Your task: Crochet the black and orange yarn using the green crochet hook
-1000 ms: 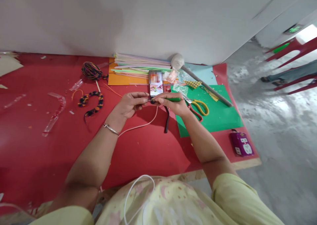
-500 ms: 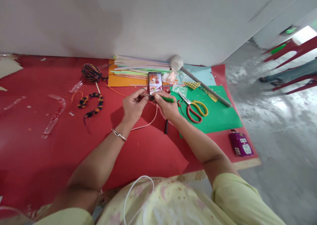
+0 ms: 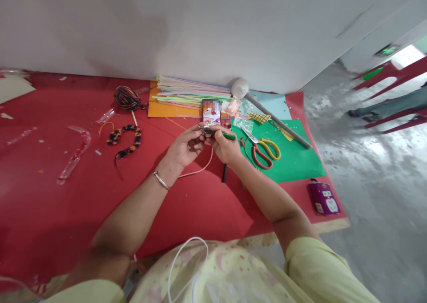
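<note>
My right hand (image 3: 228,149) is closed around a green-handled crochet hook (image 3: 229,136), whose handle sticks out to the right. Fingertips of my left hand (image 3: 183,149) pinch a small dark piece of yarn work (image 3: 208,131) where the two hands meet; its details are too small to make out. Just beyond them stands a phone (image 3: 211,111) with a lit screen. A pale cord (image 3: 200,168) curves below my hands. To the left lie a curled orange-and-black crocheted strip (image 3: 136,138) and a multicoloured yarn ball (image 3: 126,98).
Scissors (image 3: 263,151) with red and yellow handles lie on a green sheet (image 3: 290,165). Behind are pale craft sticks (image 3: 193,87) and a grey rod (image 3: 280,120) with a white ball. A purple box (image 3: 324,198) sits near the right edge of the red table (image 3: 200,209).
My left hand has rolled over, so more of its palm and curled fingers shows. Both hands stay together at the dark piece, the hook still in my right. The view has shifted slightly.
</note>
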Tool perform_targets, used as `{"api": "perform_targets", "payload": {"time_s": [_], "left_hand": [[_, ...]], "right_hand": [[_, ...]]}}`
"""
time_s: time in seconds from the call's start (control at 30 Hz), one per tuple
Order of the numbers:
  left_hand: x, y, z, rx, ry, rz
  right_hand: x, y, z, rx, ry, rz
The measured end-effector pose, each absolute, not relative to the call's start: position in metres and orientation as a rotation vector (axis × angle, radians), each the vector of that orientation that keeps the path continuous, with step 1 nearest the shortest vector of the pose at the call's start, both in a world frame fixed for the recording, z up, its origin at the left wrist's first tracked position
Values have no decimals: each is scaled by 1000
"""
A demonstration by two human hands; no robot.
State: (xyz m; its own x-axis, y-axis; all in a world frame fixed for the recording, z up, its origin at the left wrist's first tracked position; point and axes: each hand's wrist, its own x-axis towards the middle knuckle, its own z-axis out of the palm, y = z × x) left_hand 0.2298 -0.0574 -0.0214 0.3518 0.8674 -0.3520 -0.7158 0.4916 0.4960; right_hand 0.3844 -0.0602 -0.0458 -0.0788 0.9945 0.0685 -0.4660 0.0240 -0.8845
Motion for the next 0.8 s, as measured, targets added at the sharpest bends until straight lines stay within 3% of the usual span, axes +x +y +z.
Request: {"api": "perform_targets", "payload": {"time_s": [0.53, 0.8], "left_hand": [[232, -58, -21, 608, 835, 1247], [228, -58, -18, 560, 828, 1102]], "right_hand": [[407, -50, -55, -746, -1149, 1400], [414, -48, -51, -798, -1305, 1237]]}}
